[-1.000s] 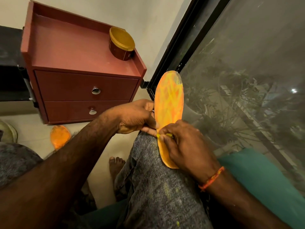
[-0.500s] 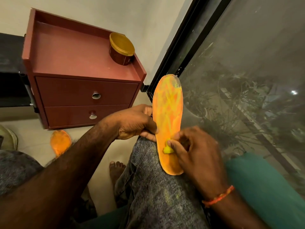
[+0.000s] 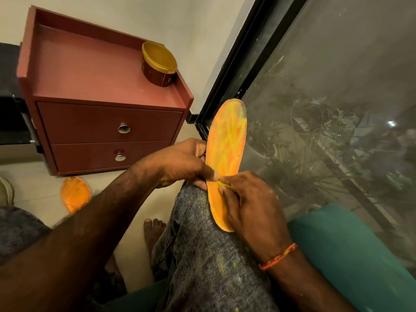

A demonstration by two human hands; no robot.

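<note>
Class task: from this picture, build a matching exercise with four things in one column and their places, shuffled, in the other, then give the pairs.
1 long orange insole
2 gold-lidded tin
3 second orange insole
4 small yellow piece

A on the floor beside the drawer cabinet
B pinched in the right hand
C on top of the drawer cabinet
D propped on the knee, gripped by the left hand

Pairs: 1-D, 2-C, 3-A, 4-B

Cream wall (image 3: 180,23), plain. Pale tiled floor (image 3: 38,194). Red-brown cabinet (image 3: 90,75) against the wall, with two drawers and round metal knobs. Gold-lidded tin (image 3: 158,64) on its top, near the right rear corner. Black-framed window (image 3: 245,70) at right, with dim plants (image 3: 315,136) and one small light (image 3: 391,123) outside.
</note>
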